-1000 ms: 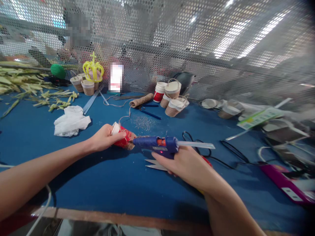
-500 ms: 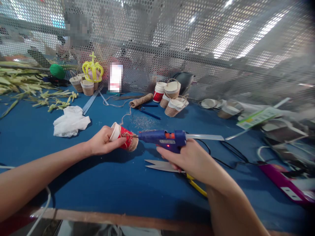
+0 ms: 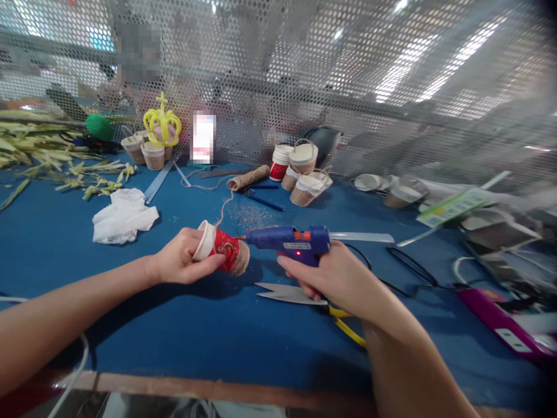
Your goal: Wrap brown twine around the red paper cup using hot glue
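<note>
My left hand (image 3: pixel 185 257) is closed around a red and white paper cup (image 3: pixel 221 241), which lies tilted with its mouth toward me and the left. Twine (image 3: pixel 240 259) is wound round the cup's base end, and a strand runs from it back to a roll of twine (image 3: pixel 249 178). In my right hand (image 3: pixel 324 273) is a blue hot glue gun (image 3: pixel 285 241) with a clear glue stick out of its back and a red light lit. Its nozzle is at the upper side of the cup, near the twine. Scissors (image 3: pixel 291 293) with yellow handles lie under my right hand.
Twine-wrapped cups (image 3: pixel 307 188) stand at the back. A crumpled white cloth or tissue (image 3: pixel 124 217) lies left, near dried husks (image 3: pixel 43 142) and a yellow crown (image 3: pixel 162 123). At right are a purple power strip (image 3: pixel 500 319) and black cable (image 3: pixel 413 264). A perforated metal screen (image 3: pixel 243 52) closes the back.
The cup has turned and dropped slightly in my left hand, showing more of the twine-wound end. The nozzle now points at its upper side rather than across its front.
</note>
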Demonstrator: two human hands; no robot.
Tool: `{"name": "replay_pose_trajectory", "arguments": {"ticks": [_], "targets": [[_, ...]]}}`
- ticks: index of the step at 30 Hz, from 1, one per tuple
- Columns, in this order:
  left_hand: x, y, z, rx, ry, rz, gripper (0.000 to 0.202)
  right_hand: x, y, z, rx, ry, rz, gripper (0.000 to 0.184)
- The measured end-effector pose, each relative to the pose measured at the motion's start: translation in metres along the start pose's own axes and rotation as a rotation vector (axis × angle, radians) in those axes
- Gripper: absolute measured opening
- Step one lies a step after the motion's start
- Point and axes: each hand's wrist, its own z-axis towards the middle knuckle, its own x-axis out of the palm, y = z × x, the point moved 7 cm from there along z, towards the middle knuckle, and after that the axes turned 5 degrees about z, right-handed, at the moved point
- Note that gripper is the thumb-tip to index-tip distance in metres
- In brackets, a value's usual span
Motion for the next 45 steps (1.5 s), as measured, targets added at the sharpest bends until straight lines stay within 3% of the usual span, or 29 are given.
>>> {"name": "replay_pose_trajectory", "arguments": {"ticks": [7,11,14,18,26,31,33,35,37,39,41,45], "targets": [[0.0,0.009,-0.002,-0.099,-0.006,-0.006,0.035,-0.001,-0.004,0.01,-0.082,0.016,0.015,0.03],[0.001,0.023,-0.004,-0.272,-0.005,-0.118,0.034,-0.013,-0.013,0.026,-0.158,-0.112,0.135,0.021],[0.004,0.029,-0.007,-0.359,0.008,-0.181,0.034,-0.024,-0.031,0.04,-0.102,-0.289,0.264,0.021],[0.006,0.034,-0.01,-0.411,0.012,-0.204,0.036,-0.018,-0.046,0.058,0.021,-0.292,0.148,0.017],[0.005,0.026,-0.007,-0.324,0.032,-0.13,0.035,-0.016,-0.059,0.07,0.106,-0.313,-0.096,0.028],[0.003,0.014,-0.003,-0.168,0.03,-0.019,0.034,-0.023,-0.036,0.058,0.047,-0.428,-0.302,0.024],[0.004,0.007,-0.002,-0.09,0.039,0.008,0.034,-0.01,-0.013,0.051,-0.103,-0.335,-0.343,0.03],[0.006,-0.002,-0.001,-0.002,0.048,0.02,0.034,0.015,0.012,0.044,-0.306,-0.104,-0.228,0.039],[0.008,-0.01,-0.001,0.076,0.065,0.028,0.031,0.04,0.029,0.035,-0.402,0.143,-0.057,0.043],[0.011,-0.016,-0.001,0.127,0.09,0.039,0.026,0.056,0.042,0.029,-0.443,0.294,0.104,0.041],[0.013,-0.019,-0.002,0.145,0.109,0.041,0.021,0.061,0.048,0.028,-0.436,0.309,0.264,0.031],[0.013,-0.018,-0.002,0.12,0.118,0.003,0.022,0.054,0.047,0.027,-0.374,0.153,0.551,0.015]]}}
